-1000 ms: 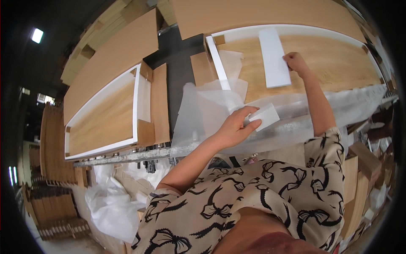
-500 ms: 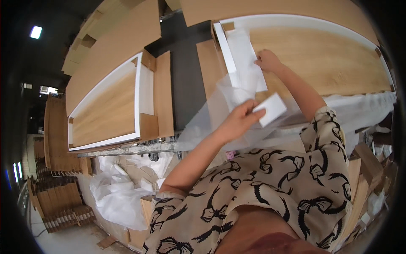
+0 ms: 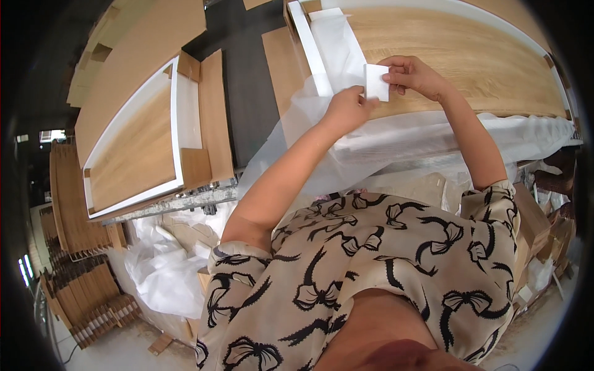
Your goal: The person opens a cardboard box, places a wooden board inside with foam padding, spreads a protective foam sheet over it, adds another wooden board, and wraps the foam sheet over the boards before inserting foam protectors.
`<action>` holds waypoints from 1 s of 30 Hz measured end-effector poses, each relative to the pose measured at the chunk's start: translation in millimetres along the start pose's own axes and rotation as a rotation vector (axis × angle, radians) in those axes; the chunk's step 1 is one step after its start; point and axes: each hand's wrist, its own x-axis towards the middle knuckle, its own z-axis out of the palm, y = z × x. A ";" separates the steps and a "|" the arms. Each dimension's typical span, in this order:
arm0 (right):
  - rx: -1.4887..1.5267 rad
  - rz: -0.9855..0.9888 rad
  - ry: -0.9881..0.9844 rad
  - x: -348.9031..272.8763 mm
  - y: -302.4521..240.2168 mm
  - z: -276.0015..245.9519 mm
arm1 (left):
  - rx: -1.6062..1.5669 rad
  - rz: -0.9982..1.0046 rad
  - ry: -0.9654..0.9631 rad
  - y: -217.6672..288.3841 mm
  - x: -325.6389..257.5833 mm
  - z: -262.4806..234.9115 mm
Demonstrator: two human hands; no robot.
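Note:
A small white rectangular piece point(image 3: 377, 84), flat like card or thin foam, is pinched at its right edge by my right hand point(image 3: 417, 76). My left hand point(image 3: 348, 110) is at its lower left corner, thumb and forefinger apart; whether they touch the piece is hard to see. Beneath both hands lies a wood-grain panel point(image 3: 458, 62) in a white-edged carton, with cardboard blocks in its corners. Thin white foam sheet point(image 3: 337, 46) covers the panel's left end, and translucent foam wrap point(image 3: 433, 139) hangs along its near edge.
To the left, a second wood-grain panel point(image 3: 136, 145) sits in a white-edged carton. A dark surface point(image 3: 247, 86) shows between the two cartons. Crumpled white wrap point(image 3: 164, 266) lies low at the left, near stacked brown cardboard point(image 3: 93, 303). More cardboard point(image 3: 531, 216) is at the right.
The white piece has moved up and passed from my left hand to my right. My right hand has left the foam sheet. The view has shifted, so the cartons appear higher and farther left.

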 end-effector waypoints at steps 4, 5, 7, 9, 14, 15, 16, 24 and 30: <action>-0.133 0.257 -0.011 -1.8 16.5 -8.3 | 0.829 0.446 -0.031 1.1 -38.9 -2.8; -0.127 0.259 -0.009 -2.1 17.1 -0.4 | 1.023 0.405 -0.196 5.4 -48.7 -6.0; -0.148 0.249 -0.033 -0.9 12.4 22.6 | 0.968 0.516 -0.032 -0.9 -63.1 -5.9; -0.152 0.267 -0.023 0.7 11.4 41.2 | 0.795 0.453 0.036 -0.7 -74.8 -2.8; -0.133 0.321 -0.042 6.2 18.2 61.1 | 0.779 0.499 0.175 -12.3 -86.5 10.9; -0.141 0.324 -0.055 6.6 15.6 62.1 | 0.756 0.532 0.204 -13.3 -86.8 12.1; -0.147 0.326 -0.054 8.3 16.8 64.2 | 0.751 0.533 0.208 -13.4 -86.6 12.4; -0.671 -0.023 0.227 14.9 46.3 85.4 | 0.829 0.660 -0.136 -0.5 -40.5 -14.4; -0.217 0.410 0.161 6.3 31.9 81.6 | 0.910 0.560 -0.306 -23.1 -35.1 -15.0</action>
